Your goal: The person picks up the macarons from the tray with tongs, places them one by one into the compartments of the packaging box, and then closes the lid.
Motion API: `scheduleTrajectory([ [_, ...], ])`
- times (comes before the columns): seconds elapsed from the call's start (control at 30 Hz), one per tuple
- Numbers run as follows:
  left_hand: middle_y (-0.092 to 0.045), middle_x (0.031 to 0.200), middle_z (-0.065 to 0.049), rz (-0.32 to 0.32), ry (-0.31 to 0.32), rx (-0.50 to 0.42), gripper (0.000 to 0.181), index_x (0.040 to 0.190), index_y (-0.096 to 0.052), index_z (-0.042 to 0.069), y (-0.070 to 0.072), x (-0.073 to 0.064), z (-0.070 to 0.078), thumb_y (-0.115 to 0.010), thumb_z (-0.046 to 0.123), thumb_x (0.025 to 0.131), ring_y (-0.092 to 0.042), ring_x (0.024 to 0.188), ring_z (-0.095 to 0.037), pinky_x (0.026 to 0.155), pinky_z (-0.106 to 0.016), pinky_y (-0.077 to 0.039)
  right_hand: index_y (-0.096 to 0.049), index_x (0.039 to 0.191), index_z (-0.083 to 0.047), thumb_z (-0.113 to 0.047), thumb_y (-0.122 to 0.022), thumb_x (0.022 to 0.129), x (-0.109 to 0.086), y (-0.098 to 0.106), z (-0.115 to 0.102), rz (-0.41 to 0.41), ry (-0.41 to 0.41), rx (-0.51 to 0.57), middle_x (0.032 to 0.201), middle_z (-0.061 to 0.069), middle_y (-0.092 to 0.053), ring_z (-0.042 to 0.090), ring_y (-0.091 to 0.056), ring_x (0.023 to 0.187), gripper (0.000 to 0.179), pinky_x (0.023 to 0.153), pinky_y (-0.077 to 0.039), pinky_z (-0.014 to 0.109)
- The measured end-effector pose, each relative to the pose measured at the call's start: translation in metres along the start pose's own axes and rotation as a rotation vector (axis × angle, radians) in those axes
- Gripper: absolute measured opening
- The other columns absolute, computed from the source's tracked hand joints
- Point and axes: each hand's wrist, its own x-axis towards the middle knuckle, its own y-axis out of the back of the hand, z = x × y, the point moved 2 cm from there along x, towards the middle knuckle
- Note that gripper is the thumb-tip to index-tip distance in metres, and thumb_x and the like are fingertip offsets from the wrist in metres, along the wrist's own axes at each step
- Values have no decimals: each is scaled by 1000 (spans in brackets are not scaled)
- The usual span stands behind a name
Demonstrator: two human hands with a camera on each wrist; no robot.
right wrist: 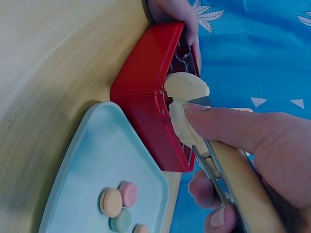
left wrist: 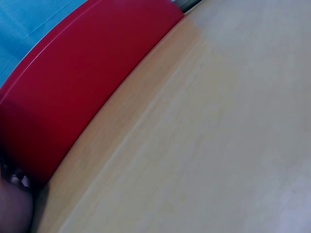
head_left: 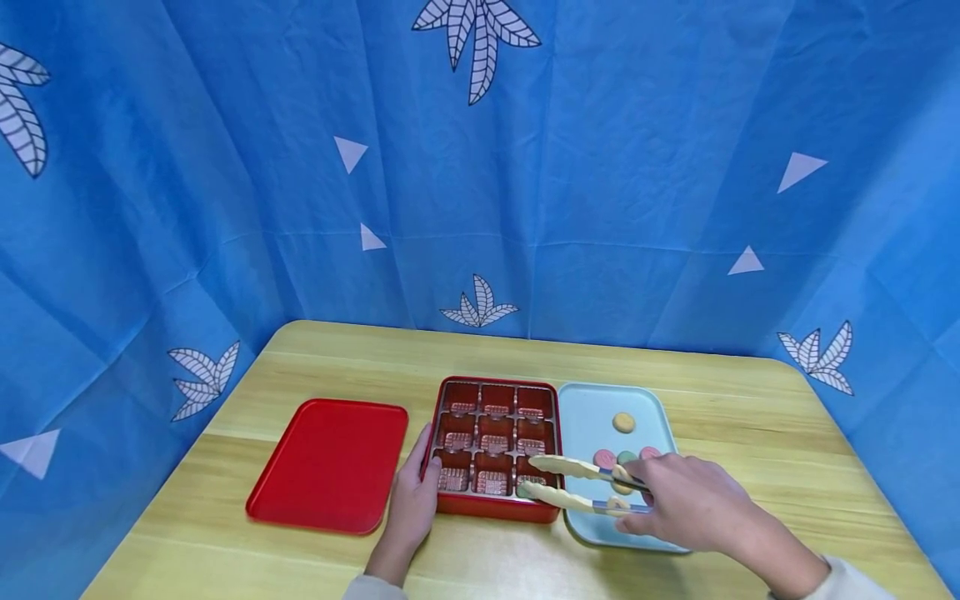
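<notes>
A red box [head_left: 495, 505] with a divided brown insert [head_left: 495, 435] stands mid-table. My left hand [head_left: 414, 497] grips its near left corner, thumb at the rim and fingers along the outer side. In my right hand [head_left: 693, 502] is a pair of tongs [head_left: 564, 497] with cream scalloped ends, held by the handles. The tong ends reach over the near right compartment, where part of a green macaron [head_left: 523, 491] shows at the lower end. Whether the tongs still pinch it I cannot tell. In the right wrist view, the tong ends [right wrist: 186, 86] hide the compartment.
A light blue tray [head_left: 592, 404] beside the box's right side bears several macarons, among them a tan one [head_left: 623, 422] and a pink one [head_left: 604, 459]. To the left lies a flat red tray [head_left: 330, 467]. A blue curtain [head_left: 630, 167] hangs behind the wooden table [head_left: 360, 360].
</notes>
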Motion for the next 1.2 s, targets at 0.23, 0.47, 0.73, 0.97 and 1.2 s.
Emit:
scheduleTrajectory([
  [0.23, -44, 144, -7, 0, 14, -1, 53, 147, -35, 19, 0, 0, -1, -47, 14, 96, -32, 138, -25, 111, -49, -27, -54, 75, -33, -55, -76, 66, -2, -3, 4, 13, 25, 16, 69, -13, -38, 5, -36, 52, 32, 44, -30, 24],
  [0.47, -44, 145, -7, -5, 12, -2, 53, 147, -34, 19, -1, 0, -1, -47, 14, 96, -31, 138, -25, 112, -49, -27, -49, 74, -29, -53, -77, 66, -5, -2, 7, 18, -8, 26, 61, -14, -40, 3, -35, 51, 38, 44, -28, 23],
  [0.73, -45, 144, -9, 9, -23, 22, 53, 147, -35, 15, -1, 1, -2, -47, 12, 95, -32, 137, -28, 111, -50, -28, -54, 78, -26, -55, -75, 66, -11, 0, 23, -38, -86, 39, 61, -10, -43, 6, -37, 52, 37, 45, -27, 25],
  [0.97, -44, 144, -9, 3, -24, 19, 53, 147, -35, 15, -1, 1, -2, -47, 11, 95, -32, 138, -27, 111, -50, -28, -49, 71, -26, -56, -74, 67, -17, -1, 33, -25, -91, 44, 58, -10, -41, 4, -33, 50, 39, 45, -24, 23],
  [1.2, -43, 145, -9, 2, -14, 13, 53, 147, -35, 15, -1, 1, -1, -47, 12, 96, -31, 138, -27, 111, -50, -27, -47, 70, -25, -58, -72, 68, -22, -3, 41, -11, -96, 28, 59, -9, -40, 4, -31, 51, 42, 46, -22, 23],
])
